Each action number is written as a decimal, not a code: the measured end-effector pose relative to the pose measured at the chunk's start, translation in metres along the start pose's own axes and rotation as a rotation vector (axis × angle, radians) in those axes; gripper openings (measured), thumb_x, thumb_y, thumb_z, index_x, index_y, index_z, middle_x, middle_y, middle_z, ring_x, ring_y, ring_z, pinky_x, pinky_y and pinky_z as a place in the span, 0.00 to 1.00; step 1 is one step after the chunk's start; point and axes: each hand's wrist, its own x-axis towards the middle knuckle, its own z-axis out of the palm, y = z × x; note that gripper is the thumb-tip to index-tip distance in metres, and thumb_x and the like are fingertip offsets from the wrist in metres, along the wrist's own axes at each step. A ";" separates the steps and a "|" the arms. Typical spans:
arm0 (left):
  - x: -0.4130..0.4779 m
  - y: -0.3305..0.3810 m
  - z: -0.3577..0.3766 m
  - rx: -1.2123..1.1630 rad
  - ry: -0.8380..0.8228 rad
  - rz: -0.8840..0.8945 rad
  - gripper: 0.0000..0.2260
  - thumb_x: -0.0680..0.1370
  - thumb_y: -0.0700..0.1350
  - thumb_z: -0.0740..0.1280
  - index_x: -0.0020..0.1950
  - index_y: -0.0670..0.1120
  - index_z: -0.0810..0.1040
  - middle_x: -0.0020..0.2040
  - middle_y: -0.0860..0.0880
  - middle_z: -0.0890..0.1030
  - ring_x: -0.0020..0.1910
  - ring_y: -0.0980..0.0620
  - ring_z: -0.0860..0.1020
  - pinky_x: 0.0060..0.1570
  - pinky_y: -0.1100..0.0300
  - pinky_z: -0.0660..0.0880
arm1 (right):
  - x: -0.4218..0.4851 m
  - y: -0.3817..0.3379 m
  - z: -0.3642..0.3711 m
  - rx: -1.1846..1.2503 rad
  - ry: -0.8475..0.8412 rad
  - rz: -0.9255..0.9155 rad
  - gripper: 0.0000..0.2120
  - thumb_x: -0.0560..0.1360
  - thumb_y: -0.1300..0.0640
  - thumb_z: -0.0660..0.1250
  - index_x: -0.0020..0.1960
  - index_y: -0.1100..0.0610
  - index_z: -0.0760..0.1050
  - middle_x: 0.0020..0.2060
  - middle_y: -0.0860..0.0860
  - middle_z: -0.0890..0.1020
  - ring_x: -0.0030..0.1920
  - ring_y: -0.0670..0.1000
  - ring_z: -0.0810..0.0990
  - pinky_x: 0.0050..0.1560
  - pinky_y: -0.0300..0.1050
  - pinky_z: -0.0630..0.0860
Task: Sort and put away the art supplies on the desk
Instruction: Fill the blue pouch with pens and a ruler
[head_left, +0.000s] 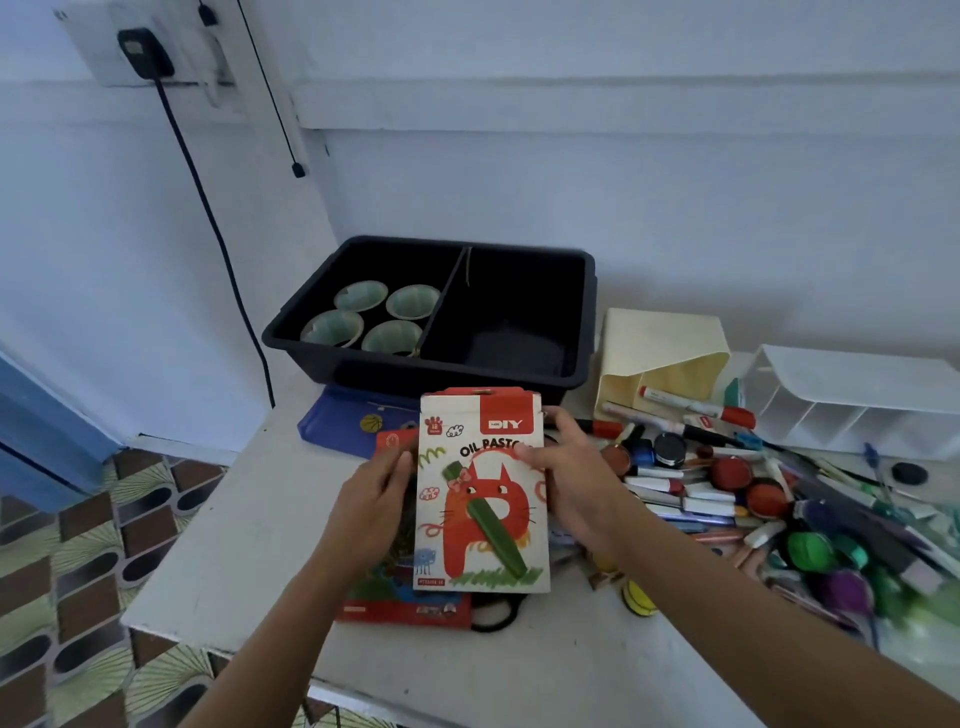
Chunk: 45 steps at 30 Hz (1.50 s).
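At the centre of the frame, low over the desk (234, 545), both hands are on the pastel box (483, 499), and it is held up with its printed cat face toward the camera. The left hand (371, 499) grips the left edge, fingers curled behind; the right hand (576, 483) clamps the right edge with the thumb laid across the front. Just beneath the box lies a red pack (405, 608), flat on the desk and partly covered. Over at centre right, a big loose heap (727, 493) of markers, tubes and paint pots spreads toward the frame's right edge, blurred at its far side. Behind the box, a blue folder (343, 421) peeks out, tucked under the bin (426, 364). That black bin sits against the wall at upper centre, split by a divider, with four green cups (332, 328) upright in its left compartment. To its right a cream holder (660, 338) lies tipped over, markers spilling from its mouth, and a white organiser (852, 395) stands beyond it.
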 end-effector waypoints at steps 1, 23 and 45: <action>-0.002 -0.006 0.002 0.083 -0.027 0.044 0.10 0.85 0.56 0.55 0.64 0.63 0.72 0.58 0.56 0.82 0.58 0.56 0.81 0.62 0.47 0.78 | 0.000 0.000 -0.002 -0.020 0.015 -0.008 0.19 0.79 0.65 0.65 0.64 0.48 0.68 0.49 0.60 0.86 0.48 0.62 0.86 0.49 0.61 0.83; -0.011 -0.057 -0.055 0.298 -0.043 0.154 0.13 0.84 0.48 0.64 0.67 0.62 0.72 0.66 0.59 0.78 0.63 0.61 0.76 0.63 0.59 0.74 | 0.015 0.023 0.046 -0.176 0.039 -0.043 0.21 0.77 0.65 0.70 0.62 0.49 0.66 0.49 0.57 0.84 0.43 0.54 0.87 0.38 0.47 0.83; 0.054 -0.035 -0.069 0.340 0.060 0.067 0.15 0.78 0.49 0.72 0.64 0.57 0.78 0.58 0.53 0.74 0.60 0.50 0.76 0.51 0.61 0.72 | 0.053 0.006 0.047 -1.401 0.164 -0.512 0.12 0.76 0.48 0.70 0.54 0.55 0.78 0.47 0.49 0.82 0.46 0.48 0.79 0.42 0.42 0.77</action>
